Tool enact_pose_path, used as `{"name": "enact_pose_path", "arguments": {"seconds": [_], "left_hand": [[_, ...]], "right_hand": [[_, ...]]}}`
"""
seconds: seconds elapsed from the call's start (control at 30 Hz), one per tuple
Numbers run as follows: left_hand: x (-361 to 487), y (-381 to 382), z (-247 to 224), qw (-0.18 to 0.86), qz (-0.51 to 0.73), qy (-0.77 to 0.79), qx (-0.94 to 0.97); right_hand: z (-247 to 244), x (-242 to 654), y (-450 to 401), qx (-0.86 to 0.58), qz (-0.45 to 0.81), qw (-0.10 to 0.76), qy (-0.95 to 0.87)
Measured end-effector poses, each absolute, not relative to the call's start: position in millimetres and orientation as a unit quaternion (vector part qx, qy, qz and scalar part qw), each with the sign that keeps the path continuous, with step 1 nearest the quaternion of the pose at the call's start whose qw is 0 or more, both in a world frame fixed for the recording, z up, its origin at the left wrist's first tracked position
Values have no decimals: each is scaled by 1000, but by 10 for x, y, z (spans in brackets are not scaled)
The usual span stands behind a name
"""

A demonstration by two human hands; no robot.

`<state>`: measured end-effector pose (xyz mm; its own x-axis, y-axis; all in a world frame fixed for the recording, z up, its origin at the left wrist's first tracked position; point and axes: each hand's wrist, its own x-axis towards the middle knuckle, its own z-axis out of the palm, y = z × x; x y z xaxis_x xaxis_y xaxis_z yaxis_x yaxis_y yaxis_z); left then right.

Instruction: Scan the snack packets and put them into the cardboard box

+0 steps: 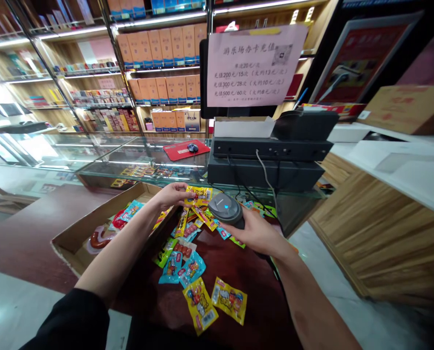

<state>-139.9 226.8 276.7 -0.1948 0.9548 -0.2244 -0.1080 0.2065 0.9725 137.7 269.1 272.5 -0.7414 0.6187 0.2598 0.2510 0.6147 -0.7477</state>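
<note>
My left hand (173, 195) pinches a yellow snack packet (201, 195) by its left end, above the pile on the dark red table (260, 296). Wrapped round a grey barcode scanner (226, 210) is my right hand (255, 227); a small blue light glows on top of the scanner. The scanner's head is close to the held packet; whether they touch I cannot tell. Beneath both hands lie several packets in yellow, green and blue. Two blue packets (192, 269) and two yellow ones (229, 300) lie nearer to me.
An open cardboard box (69, 238) with a few packets stands at the left under my forearm. Behind are a glass counter (103, 163), a red mouse pad (178, 150) and a black cash register (268, 165) with a hanging cable. Boxed goods (162, 48) fill the shelves.
</note>
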Motion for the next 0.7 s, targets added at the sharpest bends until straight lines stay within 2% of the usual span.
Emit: {"name": "enact_pose_path", "arguments": {"seconds": [0.5, 0.7], "left_hand": [[-1356, 2251, 2821, 509, 501, 592, 375], [-1583, 1983, 2938, 460, 502, 631, 371]], "right_hand": [[2749, 1383, 2680, -260, 352, 243, -866], [2750, 1389, 2698, -256, 359, 236, -866]]}}
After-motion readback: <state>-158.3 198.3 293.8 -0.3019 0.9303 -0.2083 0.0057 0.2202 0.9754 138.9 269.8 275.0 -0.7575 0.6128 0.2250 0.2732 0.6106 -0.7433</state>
